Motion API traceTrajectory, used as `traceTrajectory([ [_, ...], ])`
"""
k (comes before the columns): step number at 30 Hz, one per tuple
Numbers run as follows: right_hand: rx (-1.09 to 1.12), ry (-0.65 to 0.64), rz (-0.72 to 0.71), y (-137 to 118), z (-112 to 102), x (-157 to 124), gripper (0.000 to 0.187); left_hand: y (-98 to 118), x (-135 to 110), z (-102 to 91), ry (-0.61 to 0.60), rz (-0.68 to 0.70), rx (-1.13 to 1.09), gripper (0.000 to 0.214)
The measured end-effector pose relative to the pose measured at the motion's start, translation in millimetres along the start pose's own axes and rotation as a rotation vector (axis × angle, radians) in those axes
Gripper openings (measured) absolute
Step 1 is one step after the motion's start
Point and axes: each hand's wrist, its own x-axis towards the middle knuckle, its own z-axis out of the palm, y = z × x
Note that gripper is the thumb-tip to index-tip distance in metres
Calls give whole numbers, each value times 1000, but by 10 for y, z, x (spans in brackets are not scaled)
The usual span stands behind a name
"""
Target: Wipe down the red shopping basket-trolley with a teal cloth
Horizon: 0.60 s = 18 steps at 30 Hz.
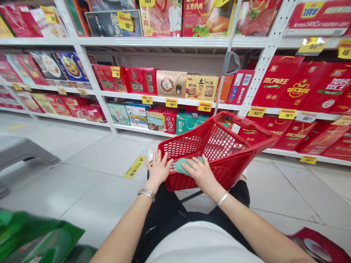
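A red plastic shopping cart (222,175) with lattice walls stands tilted between my knees. My left hand (159,167) rests at the cart's near left rim with its fingers spread and nothing in them. A metal watch is on that wrist. On the same near rim, my right hand (201,173) presses a green cloth (183,166) against the red plastic, its fingers over the cloth. A silver bangle circles the right wrist. Part of the cloth is hidden under the fingers.
Behind the cart, white shelves (175,42) hold gift boxes and red bags (276,82). A grey plastic stool (24,149) stands at left. Green packaging (41,233) lies at lower left, a red package (315,244) at lower right. A yellow strip (135,167) marks the tiled floor.
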Motion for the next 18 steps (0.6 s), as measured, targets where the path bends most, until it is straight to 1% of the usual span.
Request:
traceTrajectory([
  [1, -9, -5, 17, 87, -18, -46, 53, -17, 6, -5, 2, -5, -5, 61],
  [3, -50, -7, 56, 367, -126, -161, 55, -63, 27, -19, 3, -12, -22, 61],
  [7, -187, -8, 145, 1048, -488, -352, 57, -195, 105, -64, 5, -11, -48, 61],
  [9, -245, -8, 177, 1286, -627, -375, 56, -238, 148, -87, 33, -13, -39, 61],
  [10, -262, -16, 181, 1361, -668, -367, 55, -235, 164, -96, 62, -20, -30, 62],
  [12, -280, -43, 176, 1429, -697, -325, 53, -156, 175, -103, 130, -32, -22, 62],
  [14, -294, -71, 181, 1420, -682, -270, 52, 27, 156, -84, 166, -16, -38, 61],
  [15, -302, -78, 194, 1398, -670, -246, 51, 145, 136, -64, 170, 14, -50, 60],
  [18, -309, -88, 227, 1295, -642, -205, 50, 495, 67, 12, 192, 161, -49, 58],
])
